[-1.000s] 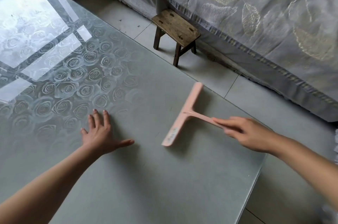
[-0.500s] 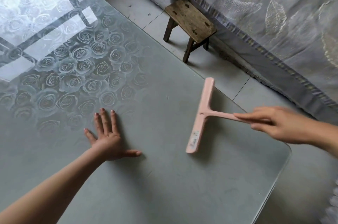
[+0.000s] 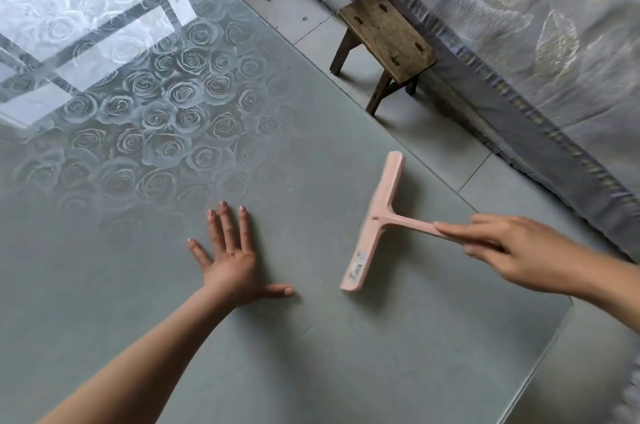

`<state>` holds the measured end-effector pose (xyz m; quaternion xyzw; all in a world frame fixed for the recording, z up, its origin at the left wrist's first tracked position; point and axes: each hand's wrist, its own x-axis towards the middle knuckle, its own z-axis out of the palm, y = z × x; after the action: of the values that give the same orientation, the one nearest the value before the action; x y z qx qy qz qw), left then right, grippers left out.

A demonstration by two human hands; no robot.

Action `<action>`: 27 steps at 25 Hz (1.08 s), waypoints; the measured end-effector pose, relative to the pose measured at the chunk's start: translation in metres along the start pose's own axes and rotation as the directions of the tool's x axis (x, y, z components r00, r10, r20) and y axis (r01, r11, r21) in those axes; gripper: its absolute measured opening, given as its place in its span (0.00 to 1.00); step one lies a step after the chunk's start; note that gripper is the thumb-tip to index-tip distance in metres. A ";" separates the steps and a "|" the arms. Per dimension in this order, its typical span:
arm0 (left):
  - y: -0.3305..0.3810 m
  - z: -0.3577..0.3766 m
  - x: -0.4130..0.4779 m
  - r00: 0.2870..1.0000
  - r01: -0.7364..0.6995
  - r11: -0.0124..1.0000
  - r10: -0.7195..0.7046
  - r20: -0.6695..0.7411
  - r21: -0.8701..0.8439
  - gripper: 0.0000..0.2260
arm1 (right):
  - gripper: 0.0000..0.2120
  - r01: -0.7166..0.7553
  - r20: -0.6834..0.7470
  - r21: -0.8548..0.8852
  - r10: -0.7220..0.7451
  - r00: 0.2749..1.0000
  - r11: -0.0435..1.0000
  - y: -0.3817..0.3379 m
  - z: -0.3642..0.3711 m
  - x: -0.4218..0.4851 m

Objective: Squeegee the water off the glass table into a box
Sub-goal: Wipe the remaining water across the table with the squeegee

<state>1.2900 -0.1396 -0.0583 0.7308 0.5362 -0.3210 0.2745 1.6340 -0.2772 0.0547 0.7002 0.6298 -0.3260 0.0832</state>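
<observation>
A small wooden stool (image 3: 388, 38) stands on the tiled floor (image 3: 277, 4) beside a leaf-patterned cloth (image 3: 519, 25).

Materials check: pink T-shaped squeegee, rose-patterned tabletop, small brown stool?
Pink T-shaped squeegee: looks like matte moulded plastic, one uniform colour. Rose-patterned tabletop: glass, glossy, mirroring a window. Small brown stool: bare worn wood, visible grain and joint slots.

Both forearms are bare, with no sleeve reaching into view. The left hand (image 3: 231, 266) has short, rounded nails and wears no ring, watch or glove. The right hand (image 3: 512, 250) is likewise unadorned, its nails short.
</observation>
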 end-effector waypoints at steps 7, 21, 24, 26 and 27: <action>-0.047 0.002 -0.027 0.953 -0.185 0.981 0.166 -0.252 -0.053 0.64 | 0.22 0.115 -0.134 0.078 -0.104 0.985 0.990 -0.147 0.035 0.110; -0.009 0.040 -0.100 0.938 -0.246 0.942 0.291 -0.188 0.230 0.34 | 0.25 -0.337 -0.036 0.302 0.364 0.931 0.892 -0.014 0.110 -0.206; 0.019 0.060 -0.103 0.934 -0.264 0.923 0.318 -0.165 0.279 0.36 | 0.26 -0.421 -0.023 0.479 0.491 0.871 0.770 0.016 0.130 -0.256; 0.039 0.076 -0.104 0.935 -0.266 0.913 0.323 -0.147 0.308 0.38 | 0.26 -0.449 -0.029 0.574 0.565 0.824 0.685 0.028 0.143 -0.279; 0.049 0.083 -0.105 0.937 -0.260 0.916 0.316 -0.149 0.307 0.39 | 0.26 -0.441 -0.045 0.603 0.581 0.813 0.664 0.032 0.150 -0.286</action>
<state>1.2998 -0.2783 -0.0288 0.8615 0.3952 -0.2771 0.1577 1.6129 -0.5991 0.0903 0.8742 0.2849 -0.3761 -0.1144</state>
